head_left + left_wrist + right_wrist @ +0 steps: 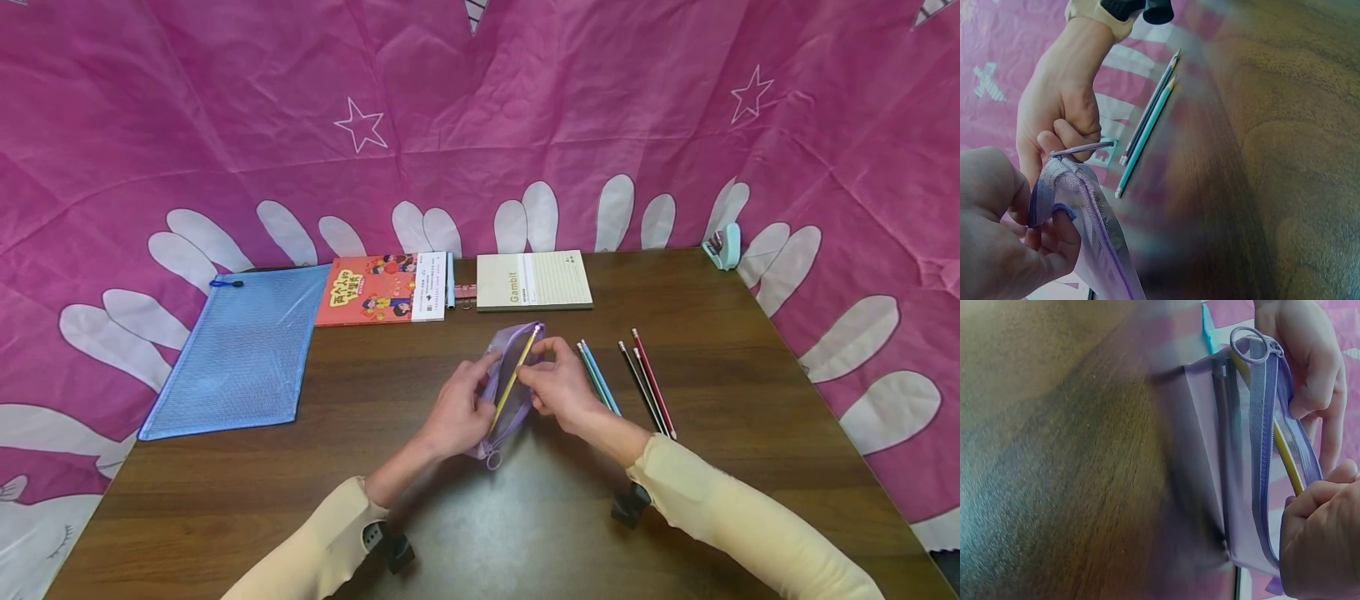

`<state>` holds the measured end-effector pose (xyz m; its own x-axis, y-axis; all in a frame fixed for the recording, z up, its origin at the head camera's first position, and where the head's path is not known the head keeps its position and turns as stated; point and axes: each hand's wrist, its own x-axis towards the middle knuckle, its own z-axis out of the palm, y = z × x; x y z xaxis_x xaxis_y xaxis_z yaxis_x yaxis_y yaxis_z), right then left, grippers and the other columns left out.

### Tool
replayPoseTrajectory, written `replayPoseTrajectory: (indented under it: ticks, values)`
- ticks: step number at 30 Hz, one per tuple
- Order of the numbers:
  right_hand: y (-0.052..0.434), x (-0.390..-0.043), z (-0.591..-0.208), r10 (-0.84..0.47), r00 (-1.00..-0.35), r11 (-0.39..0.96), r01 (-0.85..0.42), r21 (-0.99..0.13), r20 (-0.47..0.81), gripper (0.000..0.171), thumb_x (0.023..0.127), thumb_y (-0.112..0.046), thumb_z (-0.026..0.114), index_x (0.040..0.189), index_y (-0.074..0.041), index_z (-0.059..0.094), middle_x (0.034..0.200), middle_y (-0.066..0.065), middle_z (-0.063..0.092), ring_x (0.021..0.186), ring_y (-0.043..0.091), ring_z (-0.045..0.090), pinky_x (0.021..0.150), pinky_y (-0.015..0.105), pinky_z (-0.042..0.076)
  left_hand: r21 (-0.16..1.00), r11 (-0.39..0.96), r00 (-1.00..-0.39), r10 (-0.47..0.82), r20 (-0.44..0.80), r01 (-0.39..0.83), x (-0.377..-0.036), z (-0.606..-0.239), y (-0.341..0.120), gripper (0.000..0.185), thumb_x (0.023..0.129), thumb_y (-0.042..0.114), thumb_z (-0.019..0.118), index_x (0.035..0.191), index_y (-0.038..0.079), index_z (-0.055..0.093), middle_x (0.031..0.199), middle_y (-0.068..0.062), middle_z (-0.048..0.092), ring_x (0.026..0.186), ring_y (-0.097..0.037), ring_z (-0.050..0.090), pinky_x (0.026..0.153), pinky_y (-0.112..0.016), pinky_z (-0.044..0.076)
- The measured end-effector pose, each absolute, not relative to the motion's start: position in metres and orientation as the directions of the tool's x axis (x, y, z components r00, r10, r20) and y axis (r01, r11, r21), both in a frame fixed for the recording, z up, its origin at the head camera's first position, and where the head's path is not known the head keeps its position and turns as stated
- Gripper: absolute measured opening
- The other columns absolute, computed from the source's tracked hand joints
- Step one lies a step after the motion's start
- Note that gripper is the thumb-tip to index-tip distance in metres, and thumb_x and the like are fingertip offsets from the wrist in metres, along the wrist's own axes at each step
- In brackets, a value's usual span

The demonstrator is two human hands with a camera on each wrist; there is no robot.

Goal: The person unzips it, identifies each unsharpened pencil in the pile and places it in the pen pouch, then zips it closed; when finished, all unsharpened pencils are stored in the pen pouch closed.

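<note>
Centre frame: lilac mesh pencil pouch (508, 392) on the worktop (420, 517), long axis lower left to upper right. Left hand (457, 414) and right hand (558, 385) pinch its opening; yellow pencil (514, 377) points upper right.

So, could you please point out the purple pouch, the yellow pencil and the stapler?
Purple pouch (517, 417): head view, its lower mesh side.
Yellow pencil (514, 377): head view, mid-shaft, in the pouch mouth.
Stapler (723, 246): head view, its teal body.
</note>
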<state>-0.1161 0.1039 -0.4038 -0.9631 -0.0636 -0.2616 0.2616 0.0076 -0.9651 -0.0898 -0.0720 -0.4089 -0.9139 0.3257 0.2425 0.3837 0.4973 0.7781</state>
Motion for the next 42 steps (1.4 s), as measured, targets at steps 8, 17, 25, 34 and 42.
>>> replayPoseTrajectory:
  ticks: [8,17,25,34,42]
  values:
    - [0.104,-0.119,-0.403,-0.062,-0.962,0.076,0.262,-0.962,-0.266,0.042,0.084,0.002,0.063,0.123,-0.001,0.046,0.072,0.014,0.062,0.042,0.011,0.043,0.038,0.020,0.029,0.777,0.496,-0.912,0.327,0.247,0.388,-0.090,-0.409,-0.072,0.073,0.071,-0.012,0.056,0.143,-0.003,0.049,0.093,-0.009,0.053,0.077,-0.019,0.053,0.068,-0.030,0.049]
    - [0.109,-0.119,-0.401,-0.095,-0.962,0.093,0.249,-0.964,-0.258,0.038,0.088,0.002,0.057,0.126,0.001,0.051,0.096,0.026,0.067,0.044,0.011,0.046,0.039,0.019,0.029,0.778,0.494,-0.914,0.317,0.254,0.388,-0.091,-0.408,-0.074,0.073,0.070,-0.013,0.055,0.143,-0.003,0.050,0.094,-0.010,0.054,0.077,-0.019,0.055,0.069,-0.031,0.051]
    - [0.105,-0.118,-0.400,-0.132,-0.961,0.220,0.210,-0.953,-0.242,0.048,0.088,0.000,0.060,0.135,0.002,0.053,0.096,0.023,0.068,0.043,0.011,0.051,0.038,0.020,0.031,0.775,0.495,-0.912,0.321,0.256,0.392,-0.090,-0.409,-0.075,0.074,0.070,-0.013,0.055,0.143,-0.003,0.051,0.093,-0.009,0.053,0.076,-0.018,0.054,0.067,-0.029,0.050]
    - [0.111,-0.118,-0.397,-0.177,-0.952,0.171,0.219,-0.961,-0.249,0.040,0.091,0.001,0.055,0.130,0.008,0.054,0.101,0.022,0.069,0.046,0.010,0.051,0.039,0.020,0.030,0.793,0.481,-0.918,0.312,0.244,0.374,-0.089,-0.407,-0.076,0.074,0.071,-0.013,0.054,0.143,-0.003,0.050,0.094,-0.010,0.053,0.077,-0.019,0.055,0.067,-0.029,0.052]
    - [0.149,-0.126,-0.386,-0.162,-0.962,0.187,0.191,-0.963,-0.222,0.031,0.095,-0.001,0.054,0.125,0.009,0.056,0.092,0.016,0.068,0.049,0.011,0.052,0.040,0.021,0.029,0.800,0.474,-0.921,0.307,0.241,0.368,-0.089,-0.406,-0.077,0.073,0.071,-0.014,0.053,0.143,-0.003,0.050,0.094,-0.010,0.053,0.077,-0.018,0.056,0.069,-0.029,0.053]
